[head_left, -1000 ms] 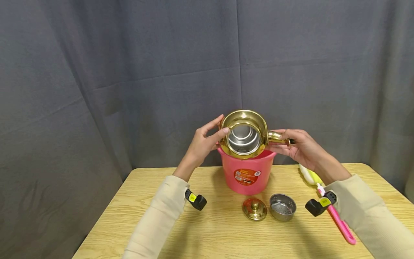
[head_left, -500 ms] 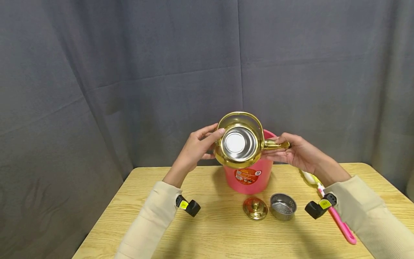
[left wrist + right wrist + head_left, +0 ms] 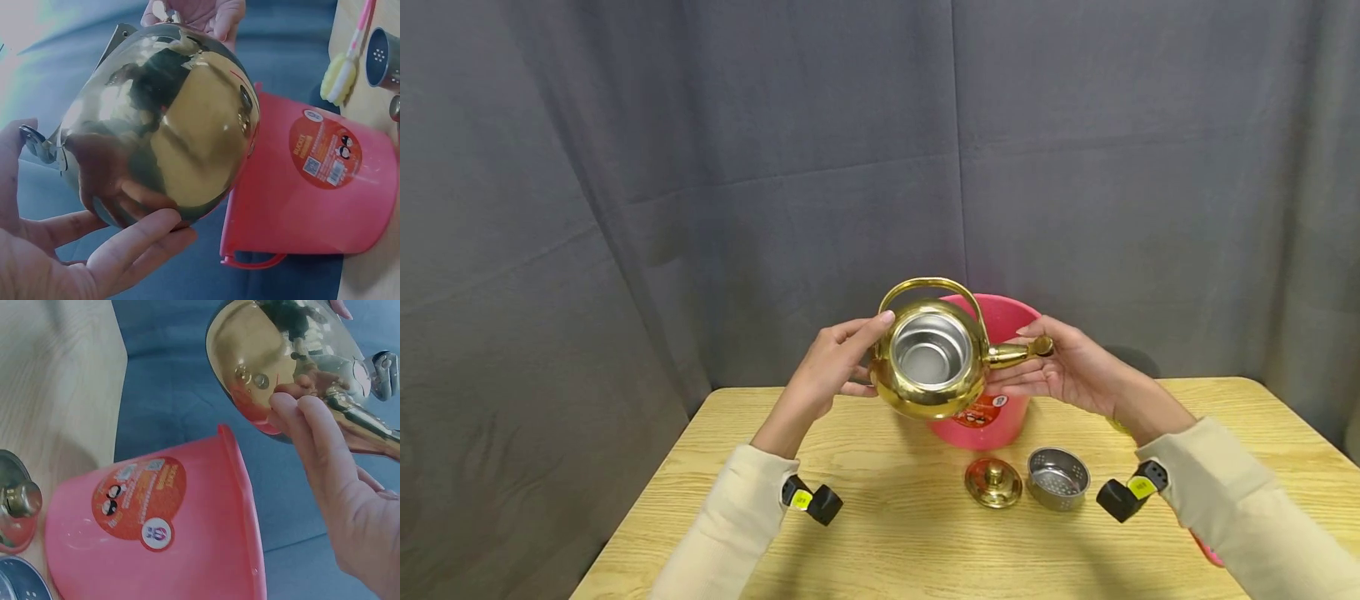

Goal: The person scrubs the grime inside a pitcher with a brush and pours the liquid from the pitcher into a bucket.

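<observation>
A shiny gold teapot with a steel inside hangs in the air, its lidless mouth tilted toward the head camera. My left hand grips its left side, thumb at the mouth and fingers around the body. On the other side, my right hand supports it with straight fingers against the body, the spout lying across them. The bail handle stands up. Behind is a pink bucket with a red label. The gold lid and a perforated steel strainer sit on the table.
The wooden table ends at a grey curtain. A sponge brush with a pink handle lies at the right, mostly covered by my right arm in the head view.
The teapot has come left and closer to me, its mouth turning until the inside bottom shows. The bail handle now stands clear above it. My right thumb has come off the spout's front.
</observation>
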Available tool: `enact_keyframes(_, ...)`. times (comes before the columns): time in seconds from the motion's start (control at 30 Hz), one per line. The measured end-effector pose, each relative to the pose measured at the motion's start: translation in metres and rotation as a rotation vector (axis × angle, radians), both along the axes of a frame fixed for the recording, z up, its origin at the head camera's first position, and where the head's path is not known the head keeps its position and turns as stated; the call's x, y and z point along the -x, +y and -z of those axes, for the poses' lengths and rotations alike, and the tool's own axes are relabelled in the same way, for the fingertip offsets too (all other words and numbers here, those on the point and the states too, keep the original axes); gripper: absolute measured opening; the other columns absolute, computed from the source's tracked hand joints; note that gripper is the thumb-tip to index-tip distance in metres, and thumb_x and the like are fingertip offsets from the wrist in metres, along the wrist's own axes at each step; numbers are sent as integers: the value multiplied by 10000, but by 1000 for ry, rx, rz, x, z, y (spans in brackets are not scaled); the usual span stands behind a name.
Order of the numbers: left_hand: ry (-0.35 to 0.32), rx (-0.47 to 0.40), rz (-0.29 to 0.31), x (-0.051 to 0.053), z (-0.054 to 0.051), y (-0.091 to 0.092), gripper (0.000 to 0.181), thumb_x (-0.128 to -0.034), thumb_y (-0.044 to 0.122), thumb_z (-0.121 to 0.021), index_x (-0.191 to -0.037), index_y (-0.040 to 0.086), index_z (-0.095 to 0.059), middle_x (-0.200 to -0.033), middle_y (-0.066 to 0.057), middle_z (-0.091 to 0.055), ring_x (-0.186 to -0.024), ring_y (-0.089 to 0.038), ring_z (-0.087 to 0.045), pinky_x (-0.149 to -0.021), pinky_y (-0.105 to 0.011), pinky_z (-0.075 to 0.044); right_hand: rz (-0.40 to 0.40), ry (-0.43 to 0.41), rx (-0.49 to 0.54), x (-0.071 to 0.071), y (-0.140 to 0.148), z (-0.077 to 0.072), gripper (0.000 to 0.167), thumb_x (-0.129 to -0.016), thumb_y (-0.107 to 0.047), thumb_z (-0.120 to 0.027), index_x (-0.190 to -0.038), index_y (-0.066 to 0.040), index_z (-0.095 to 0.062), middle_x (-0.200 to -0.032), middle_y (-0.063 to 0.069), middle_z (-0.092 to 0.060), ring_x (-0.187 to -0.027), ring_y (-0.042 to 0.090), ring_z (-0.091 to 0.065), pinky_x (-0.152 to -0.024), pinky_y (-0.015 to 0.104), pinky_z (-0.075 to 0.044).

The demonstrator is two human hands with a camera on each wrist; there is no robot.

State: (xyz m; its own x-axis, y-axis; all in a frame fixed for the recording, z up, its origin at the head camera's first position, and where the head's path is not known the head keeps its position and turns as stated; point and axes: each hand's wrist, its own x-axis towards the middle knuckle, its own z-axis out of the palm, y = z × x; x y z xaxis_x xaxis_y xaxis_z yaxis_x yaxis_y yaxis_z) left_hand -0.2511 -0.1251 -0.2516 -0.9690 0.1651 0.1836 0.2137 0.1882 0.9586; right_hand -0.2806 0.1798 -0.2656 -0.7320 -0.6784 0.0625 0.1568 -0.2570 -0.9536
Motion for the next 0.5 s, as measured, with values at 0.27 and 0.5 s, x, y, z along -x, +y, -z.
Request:
enact_keyframes(0.27,-37,11,-13,-5,10,-13,588,-926,516,-571,-1227,14,-625,-1082,-177,-588,-782,-342,-692,-651,-431,-573,8,-9,-44,-5,-12,8,352,-993,-167,-263,-1185,95,-398,-1086,299,-637,-1031,429,-621,-902,459,-476)
enact_keyframes(0.5,-73,1,-28,-10,19,-24,610,-942,521,-532,-1273,12,-592,-1060,-201,-622,-728,-317,-697,-637,-418,-576,0,0,-69,-8,-23,11,559,-1032,-325,-300,-1306,156,-375,-1110,305,-629,-1046,425,-616,-915,447,-468)
